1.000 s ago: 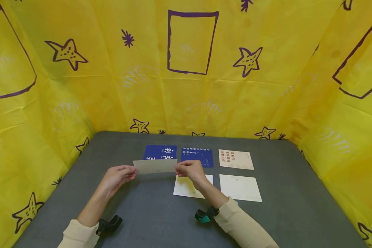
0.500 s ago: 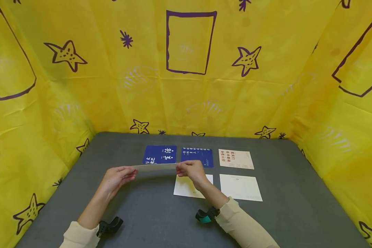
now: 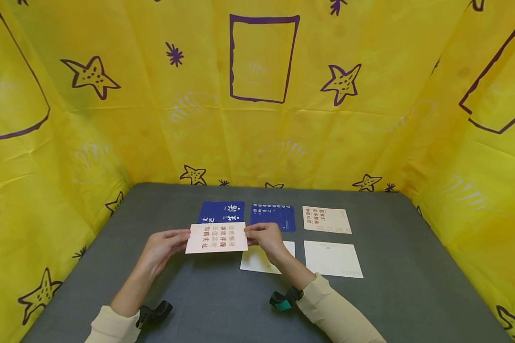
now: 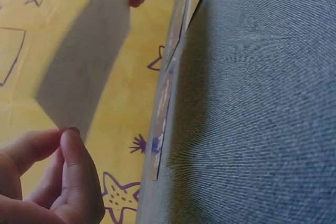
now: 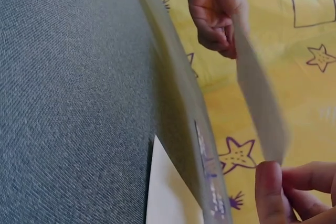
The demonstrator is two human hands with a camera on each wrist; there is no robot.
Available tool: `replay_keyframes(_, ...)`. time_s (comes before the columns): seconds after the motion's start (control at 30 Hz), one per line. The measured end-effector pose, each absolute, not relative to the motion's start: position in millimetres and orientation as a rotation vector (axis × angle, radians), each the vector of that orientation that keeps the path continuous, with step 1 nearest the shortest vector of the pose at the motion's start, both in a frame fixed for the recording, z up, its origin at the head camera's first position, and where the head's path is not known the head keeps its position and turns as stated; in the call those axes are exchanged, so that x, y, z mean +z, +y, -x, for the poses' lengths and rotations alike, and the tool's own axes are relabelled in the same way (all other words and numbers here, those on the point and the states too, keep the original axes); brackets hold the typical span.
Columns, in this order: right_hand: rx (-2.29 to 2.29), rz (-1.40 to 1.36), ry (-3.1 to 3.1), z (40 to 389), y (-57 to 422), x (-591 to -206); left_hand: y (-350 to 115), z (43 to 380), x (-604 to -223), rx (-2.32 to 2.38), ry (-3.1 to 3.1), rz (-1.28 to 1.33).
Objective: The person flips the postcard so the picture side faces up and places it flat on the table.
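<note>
A pale pink card point(image 3: 216, 238) printed with lines of reddish characters is held up above the table, its printed face toward the head camera. My left hand point(image 3: 165, 247) pinches its left edge between thumb and fingers. At the opposite edge my right hand point(image 3: 266, 239) pinches it the same way. Both wrist views show the card's plain grey back, blurred. Behind it lies a blue card point(image 3: 223, 209) with white characters, its near part covered. Under the right hand a white card point(image 3: 262, 259) lies flat, partly hidden by that hand and forearm.
A second blue card point(image 3: 274, 219) and a beige printed card point(image 3: 326, 220) lie along the back row. Nearer, at right, is another white card point(image 3: 332, 259). The dark grey table point(image 3: 223, 305) meets a yellow patterned cloth point(image 3: 257, 138) behind and at the sides.
The held card has tilted: its plain grey side showed a second ago, then it was nearly edge-on, and now its printed pink face shows. Both hands have kept their hold and barely moved.
</note>
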State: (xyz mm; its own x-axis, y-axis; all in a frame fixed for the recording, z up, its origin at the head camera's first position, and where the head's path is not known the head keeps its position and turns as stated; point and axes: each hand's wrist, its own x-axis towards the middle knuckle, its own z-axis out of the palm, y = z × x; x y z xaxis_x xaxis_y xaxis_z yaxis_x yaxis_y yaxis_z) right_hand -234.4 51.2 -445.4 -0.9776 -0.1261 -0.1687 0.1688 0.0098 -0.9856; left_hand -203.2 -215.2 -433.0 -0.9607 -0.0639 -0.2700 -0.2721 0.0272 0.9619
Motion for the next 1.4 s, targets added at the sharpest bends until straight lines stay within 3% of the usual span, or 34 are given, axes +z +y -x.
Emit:
replay_keyframes(0.97, -2.073, -0.226, 1.968, 235.1, 37.3, -458.4, -216.8, 212.5, -448.5, 1.867, 2.362, 0.472)
replay_keyframes(1.4, -2.024, -0.257, 2.025, 234.3, 33.4, -463.6, -220.7, 217.3, -455.8, 1.794, 2.355, 0.326)
